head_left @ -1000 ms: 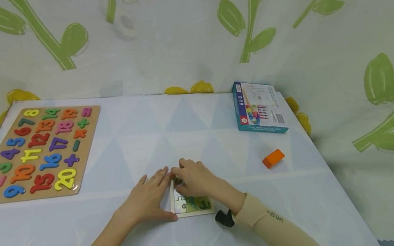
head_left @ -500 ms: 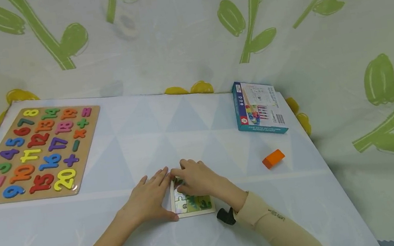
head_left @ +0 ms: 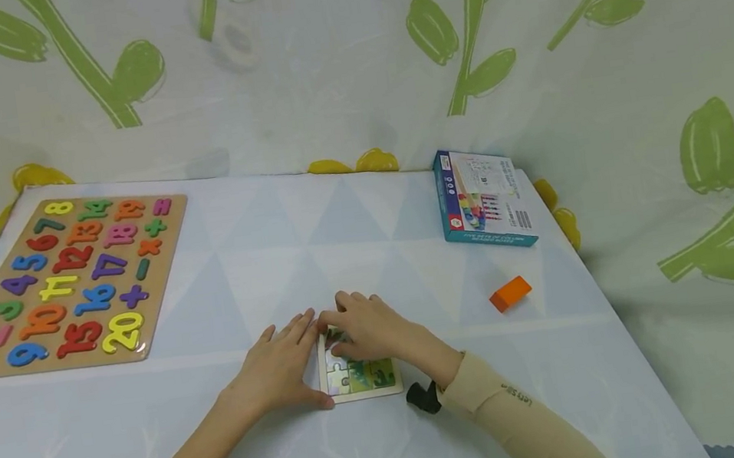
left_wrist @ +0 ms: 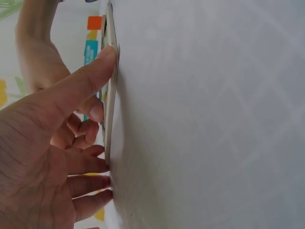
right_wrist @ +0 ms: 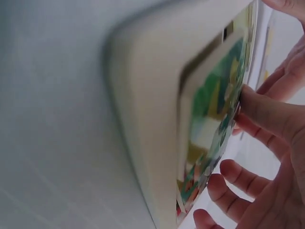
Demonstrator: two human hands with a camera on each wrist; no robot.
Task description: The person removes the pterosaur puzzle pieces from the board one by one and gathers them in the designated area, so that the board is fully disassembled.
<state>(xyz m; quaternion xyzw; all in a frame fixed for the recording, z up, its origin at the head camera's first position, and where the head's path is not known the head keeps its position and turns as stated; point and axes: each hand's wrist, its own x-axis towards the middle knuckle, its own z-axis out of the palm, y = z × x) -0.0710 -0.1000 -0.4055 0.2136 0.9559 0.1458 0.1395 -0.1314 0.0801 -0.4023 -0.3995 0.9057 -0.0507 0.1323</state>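
Observation:
A small jigsaw puzzle (head_left: 371,375) in a pale, shallow tray (head_left: 368,395) lies on the table in front of the person. Along its left side rests my left hand (head_left: 273,373), its fingers stretched out and its thumb (left_wrist: 106,59) on the tray's edge. Over the upper part of the puzzle is my right hand (head_left: 368,329), with bent fingers. In the right wrist view the right thumb (right_wrist: 255,102) touches the picture surface, index finger close beside it. Whether a piece is pinched there I cannot tell. The right hand hides the puzzle's upper area; green picture pieces show below.
A wooden number board (head_left: 166,286) with colourful digits and signs lies at the left. At the back right is a teal-edged box (head_left: 484,198), with an orange block (head_left: 511,293) in front of it. Patterned cloth (head_left: 330,56) hangs behind the table.
Both hands stay at the puzzle, almost still. The tray and hands sit very slightly further right in the head view.

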